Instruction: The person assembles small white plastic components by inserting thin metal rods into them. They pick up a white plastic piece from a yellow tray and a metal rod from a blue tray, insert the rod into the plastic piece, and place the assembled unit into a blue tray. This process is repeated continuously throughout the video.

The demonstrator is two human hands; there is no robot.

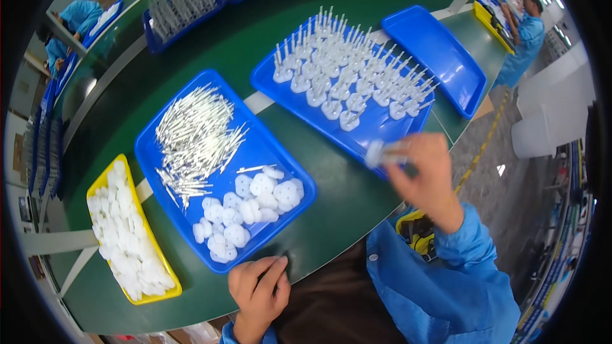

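Note:
My right hand (424,169), over the near edge of the blue tray of standing pieces, pinches a translucent white disc with a thin stem (375,153); motion blurs it. On that blue tray (280,99) stand rows of similar white discs (349,119) with upright stems. My left hand (258,290) lies at the table's near edge with loosely bent fingers, a gap beside the thumb and nothing visible in it. Just beyond it, another blue tray (296,175) holds a heap of thin white sticks (197,130) and a pile of loose white round discs (252,200).
A yellow tray (173,292) full of white discs sits at the left. An unfilled blue tray (433,44) lies at the far right. More blue trays (159,41) with upright pieces stand at the back. Co-workers (526,44) in blue work farther off. A white bin (532,134) stands right.

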